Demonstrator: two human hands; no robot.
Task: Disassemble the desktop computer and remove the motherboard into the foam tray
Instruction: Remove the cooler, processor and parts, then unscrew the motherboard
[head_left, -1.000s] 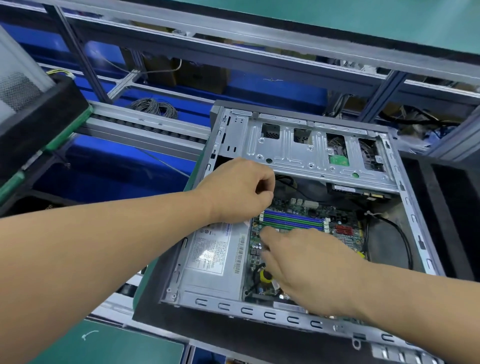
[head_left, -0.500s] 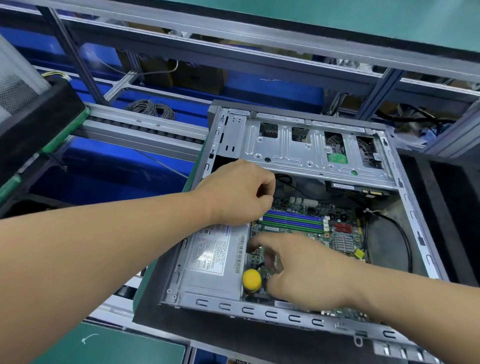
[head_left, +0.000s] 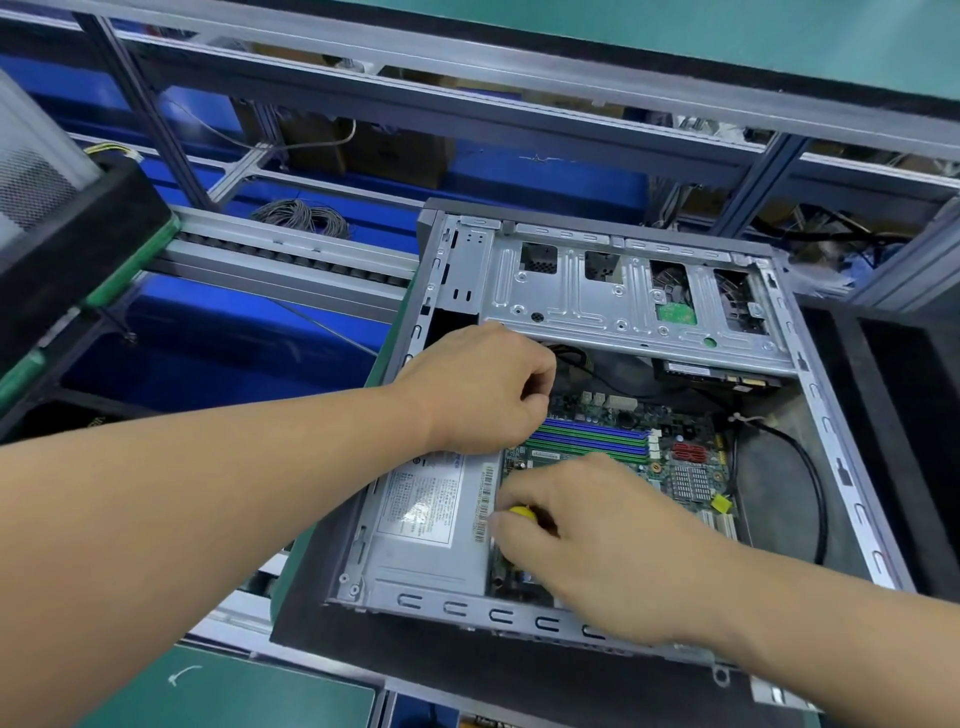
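- An open desktop computer case lies on its side, interior facing up for access.
- The motherboard sits inside it, not yet lifted out, beside the silver power supply.
- The left hand reaches toward the cables; its fingers are curled, but their contents are hidden.
- The right hand has its fingers closed around a yellow-capped tool, held upright over the board, probably on a screw.
- A dark foam tray lies beside the case.
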